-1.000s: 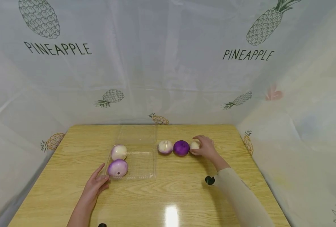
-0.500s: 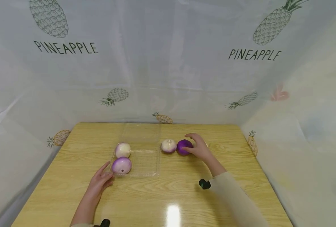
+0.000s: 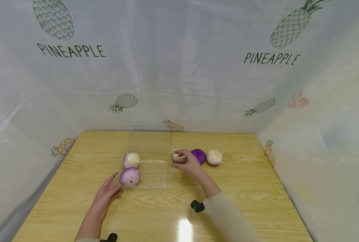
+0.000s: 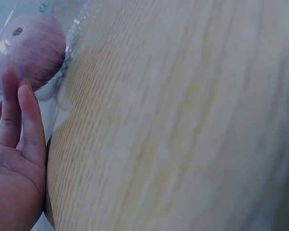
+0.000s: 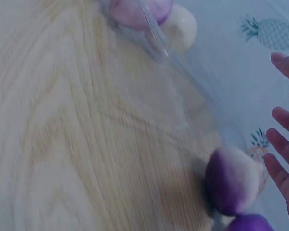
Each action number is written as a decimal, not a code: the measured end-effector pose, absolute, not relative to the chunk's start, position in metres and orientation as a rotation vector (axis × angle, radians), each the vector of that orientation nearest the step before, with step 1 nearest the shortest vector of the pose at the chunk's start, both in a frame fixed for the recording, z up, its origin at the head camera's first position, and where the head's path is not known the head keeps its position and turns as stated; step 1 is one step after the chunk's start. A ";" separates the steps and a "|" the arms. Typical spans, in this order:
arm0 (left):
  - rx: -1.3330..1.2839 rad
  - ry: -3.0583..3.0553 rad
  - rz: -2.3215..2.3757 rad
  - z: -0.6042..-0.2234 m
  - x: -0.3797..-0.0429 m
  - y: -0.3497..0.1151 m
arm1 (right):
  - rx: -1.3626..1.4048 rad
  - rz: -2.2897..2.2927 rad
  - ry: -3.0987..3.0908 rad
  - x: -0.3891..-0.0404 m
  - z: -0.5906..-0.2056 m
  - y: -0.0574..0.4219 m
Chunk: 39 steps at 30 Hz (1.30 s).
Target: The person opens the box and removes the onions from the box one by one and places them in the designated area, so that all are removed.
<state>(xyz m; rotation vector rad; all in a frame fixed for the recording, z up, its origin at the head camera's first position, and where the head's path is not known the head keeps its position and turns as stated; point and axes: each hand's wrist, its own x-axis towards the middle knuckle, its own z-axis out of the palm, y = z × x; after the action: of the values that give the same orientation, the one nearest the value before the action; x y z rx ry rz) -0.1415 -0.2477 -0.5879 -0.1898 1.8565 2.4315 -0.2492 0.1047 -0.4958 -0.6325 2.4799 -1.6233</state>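
Note:
My left hand [image 3: 106, 194] lies beside the clear plastic container [image 3: 153, 186], fingers extended with the tips at its left front corner. Inside the container's left half sit two onions: a whitish one [image 3: 131, 158] behind and a purple one with a dark spot [image 3: 130, 176] in front. In the left wrist view the fingertips overlap the purple onion [image 4: 36, 50] through the plastic wall. My right hand [image 3: 192, 165] hovers by a white-and-purple onion [image 3: 176, 156] right of the container, partly hiding it. In the right wrist view its fingers [image 5: 284, 144] are spread, apart from that onion [image 5: 233, 180].
A deep purple onion [image 3: 200, 156] and another whitish onion [image 3: 214, 157] stand to the right in the same row. The container's lid [image 3: 150, 141] lies folded back behind its base. A pineapple-print curtain [image 3: 179, 67] surrounds the wooden table [image 3: 246, 181].
My right hand has moved left along the row, from the whitish onion past the deep purple one to the leftmost onion. My left hand stays at the container; the head view has shifted slightly.

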 end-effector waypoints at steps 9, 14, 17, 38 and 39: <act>-0.224 1.879 2.400 -0.588 -0.142 -0.247 | -0.671 -1.633 2.421 -0.238 -0.503 0.059; -0.224 1.879 2.397 -0.588 -0.143 -0.248 | -0.708 -1.643 2.394 -0.238 -0.515 0.035; -0.223 1.883 2.395 -0.588 -0.143 -0.247 | -0.719 -1.633 2.372 -0.236 -0.518 0.022; -0.191 1.893 2.434 -0.591 -0.142 -0.246 | -0.714 -1.448 2.215 -0.237 -0.531 -0.026; -0.183 1.897 2.435 -0.591 -0.142 -0.246 | -0.734 -1.439 2.201 -0.237 -0.531 -0.027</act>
<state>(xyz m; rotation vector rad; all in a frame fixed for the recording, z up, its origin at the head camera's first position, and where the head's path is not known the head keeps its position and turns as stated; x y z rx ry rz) -0.1420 -0.2458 -0.5907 -0.1826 1.8969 2.4354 -0.2374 -0.0270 -0.5313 -0.7345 2.2009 -1.4388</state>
